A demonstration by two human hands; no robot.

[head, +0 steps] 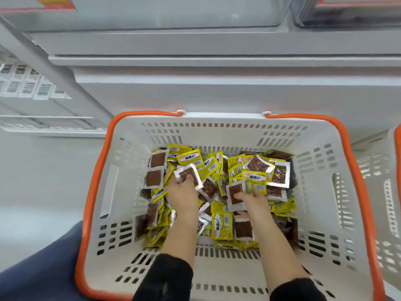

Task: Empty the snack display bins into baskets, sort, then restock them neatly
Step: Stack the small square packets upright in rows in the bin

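A white plastic basket with an orange rim sits on the floor below me, holding a loose heap of several small snack packets, yellow on one side and clear over brown on the other. Both my hands reach into the heap. My left hand grips a clear-sided packet at its fingertips. My right hand pinches another clear-sided packet between thumb and fingers. Black sleeves cover both forearms.
A white display stand rises just behind the basket, with clear bins at the top edge. A second orange-rimmed basket stands at the right. My knee in blue cloth is at the lower left.
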